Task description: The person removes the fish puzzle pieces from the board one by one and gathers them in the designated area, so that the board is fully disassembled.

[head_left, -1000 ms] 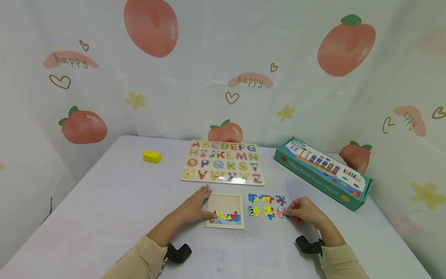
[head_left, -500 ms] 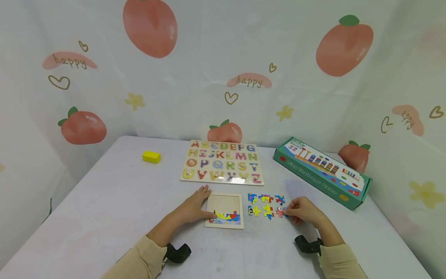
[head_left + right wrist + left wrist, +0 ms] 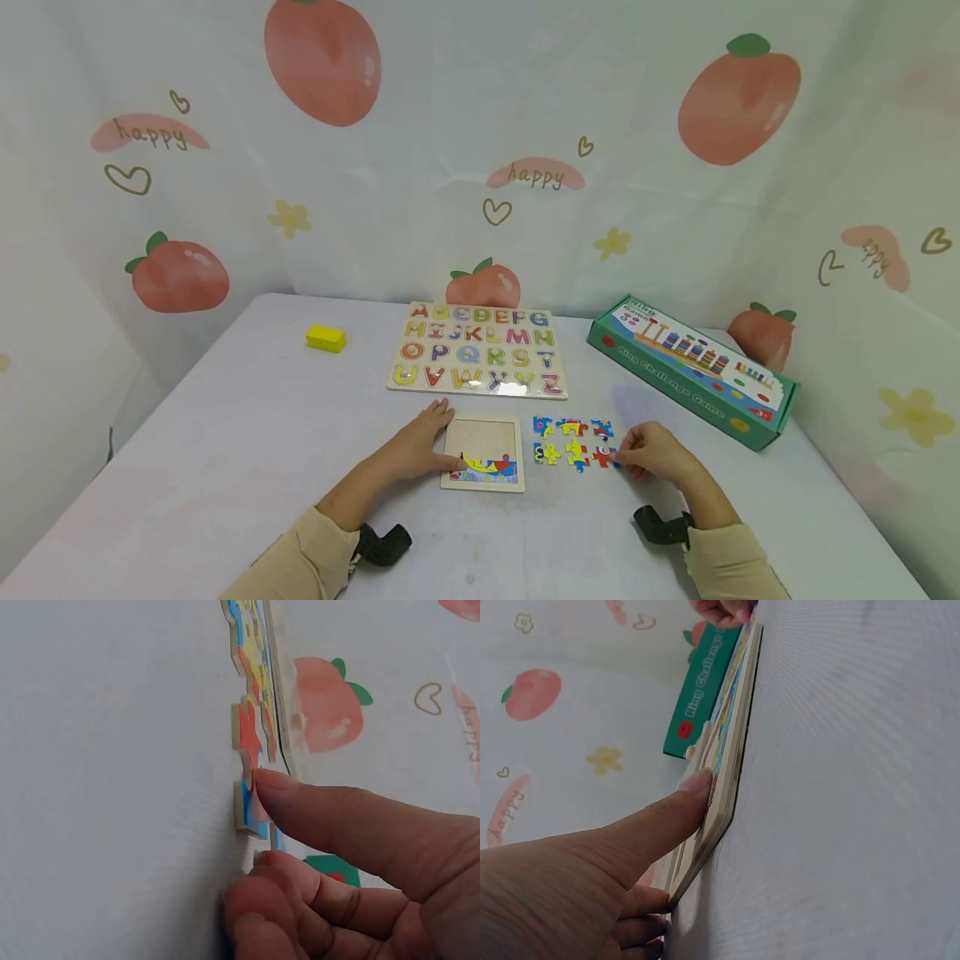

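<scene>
My left hand (image 3: pixel 408 443) is spread at the left side of a wooden puzzle tray (image 3: pixel 521 450), thumb over its rim, fingers reaching along the outside. The tray lies flat, well in from the left and right edges of the worktop (image 3: pixel 210 450), with fitted pieces (image 3: pixel 495 472) along its near side. Towards the worktop's right edge, my right hand (image 3: pixel 658 454) pinches a red-and-blue puzzle piece (image 3: pixel 601 457), its thumb and forefinger at the piece's right end. Five loose pieces (image 3: pixel 576 454) lie between that and the tray. An alphabet board (image 3: pixel 480 354) sits by the far edge, a green box (image 3: pixel 690 375) near the far right corner, a yellow block (image 3: pixel 326 338) near the far left.
</scene>
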`<action>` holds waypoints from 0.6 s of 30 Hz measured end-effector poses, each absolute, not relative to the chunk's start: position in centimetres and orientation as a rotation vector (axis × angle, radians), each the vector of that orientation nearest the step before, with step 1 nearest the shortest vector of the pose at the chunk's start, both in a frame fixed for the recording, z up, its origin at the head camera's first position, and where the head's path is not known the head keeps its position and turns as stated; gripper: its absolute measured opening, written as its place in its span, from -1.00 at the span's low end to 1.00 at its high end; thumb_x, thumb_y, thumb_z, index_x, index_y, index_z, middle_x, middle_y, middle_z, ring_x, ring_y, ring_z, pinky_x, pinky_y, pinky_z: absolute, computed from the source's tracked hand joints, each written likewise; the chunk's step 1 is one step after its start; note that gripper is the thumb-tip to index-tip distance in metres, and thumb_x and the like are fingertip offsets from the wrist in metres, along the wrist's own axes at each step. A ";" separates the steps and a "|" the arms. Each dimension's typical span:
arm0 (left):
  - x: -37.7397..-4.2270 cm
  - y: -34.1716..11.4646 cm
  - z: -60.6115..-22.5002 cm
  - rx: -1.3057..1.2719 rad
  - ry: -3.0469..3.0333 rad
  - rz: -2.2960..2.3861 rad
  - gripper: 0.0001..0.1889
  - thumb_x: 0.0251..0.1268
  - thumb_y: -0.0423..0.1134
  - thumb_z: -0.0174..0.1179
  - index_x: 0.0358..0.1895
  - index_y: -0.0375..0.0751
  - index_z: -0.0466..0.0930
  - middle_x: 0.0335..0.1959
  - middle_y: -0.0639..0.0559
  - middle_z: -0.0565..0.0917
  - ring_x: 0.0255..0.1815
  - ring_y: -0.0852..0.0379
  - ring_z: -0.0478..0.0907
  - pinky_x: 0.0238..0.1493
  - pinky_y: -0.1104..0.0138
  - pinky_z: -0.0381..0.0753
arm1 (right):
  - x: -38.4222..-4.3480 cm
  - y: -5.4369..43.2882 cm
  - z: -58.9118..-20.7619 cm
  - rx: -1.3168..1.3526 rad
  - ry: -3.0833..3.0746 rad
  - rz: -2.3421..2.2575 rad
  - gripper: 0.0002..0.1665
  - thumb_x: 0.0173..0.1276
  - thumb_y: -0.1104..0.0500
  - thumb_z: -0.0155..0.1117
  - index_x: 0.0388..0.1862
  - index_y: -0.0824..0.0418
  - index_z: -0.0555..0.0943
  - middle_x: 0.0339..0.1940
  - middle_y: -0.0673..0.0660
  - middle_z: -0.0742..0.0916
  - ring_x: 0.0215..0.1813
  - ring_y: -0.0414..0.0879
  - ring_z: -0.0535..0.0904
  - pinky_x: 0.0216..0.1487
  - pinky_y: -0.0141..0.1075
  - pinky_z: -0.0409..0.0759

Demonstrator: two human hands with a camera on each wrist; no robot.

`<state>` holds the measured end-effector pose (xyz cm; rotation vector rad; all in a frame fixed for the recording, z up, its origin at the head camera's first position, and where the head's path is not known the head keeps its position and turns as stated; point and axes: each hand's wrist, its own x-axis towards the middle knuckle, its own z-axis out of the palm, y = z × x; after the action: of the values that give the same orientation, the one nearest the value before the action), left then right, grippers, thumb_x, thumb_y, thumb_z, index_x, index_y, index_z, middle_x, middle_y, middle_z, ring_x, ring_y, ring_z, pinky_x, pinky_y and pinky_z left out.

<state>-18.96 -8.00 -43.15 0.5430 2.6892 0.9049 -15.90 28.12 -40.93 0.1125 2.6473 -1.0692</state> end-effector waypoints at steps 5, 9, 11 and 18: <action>-18.9 -7.9 -43.0 0.556 2.680 0.924 -0.07 -0.05 0.02 0.40 0.36 -0.39 0.19 0.47 -0.23 0.07 0.51 -0.19 -0.08 0.44 -0.05 0.04 | -16.0 28.5 -40.4 0.062 2.603 -1.092 -0.71 0.19 0.09 0.33 -0.43 0.30 0.50 -0.63 0.02 0.57 -0.55 -0.15 0.48 -0.47 -0.34 0.55; -18.9 -7.9 -43.1 0.574 2.675 0.917 -0.07 -0.03 0.02 0.39 0.36 -0.39 0.18 0.48 -0.24 0.06 0.51 -0.20 -0.09 0.44 -0.05 0.03 | -16.4 28.2 -39.9 0.028 2.576 -1.119 -0.63 0.21 -0.02 0.31 -0.40 0.29 0.51 -0.61 0.00 0.59 -0.52 -0.15 0.49 -0.43 -0.35 0.54; -18.8 -8.0 -43.2 0.579 2.681 0.897 -0.07 -0.03 0.03 0.38 0.37 -0.39 0.17 0.48 -0.24 0.06 0.51 -0.21 -0.08 0.44 -0.05 0.04 | -16.7 27.5 -39.6 -0.009 2.563 -1.135 -0.62 0.21 -0.04 0.31 -0.39 0.28 0.52 -0.61 0.00 0.60 -0.51 -0.15 0.51 -0.42 -0.35 0.57; -18.8 -8.6 -43.4 0.618 2.692 0.842 -0.05 0.05 0.10 0.31 0.40 -0.38 0.09 0.49 -0.23 0.03 0.52 -0.17 -0.11 0.46 -0.01 0.01 | -17.9 22.7 -38.5 -0.160 2.534 -1.129 -0.66 0.20 0.02 0.33 -0.36 0.29 0.54 -0.55 0.07 0.62 -0.55 -0.13 0.52 -0.45 -0.32 0.60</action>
<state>-18.78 -8.60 -43.43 0.6182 2.6918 0.8415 -17.91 22.74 -38.54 -0.1601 2.5335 -1.1290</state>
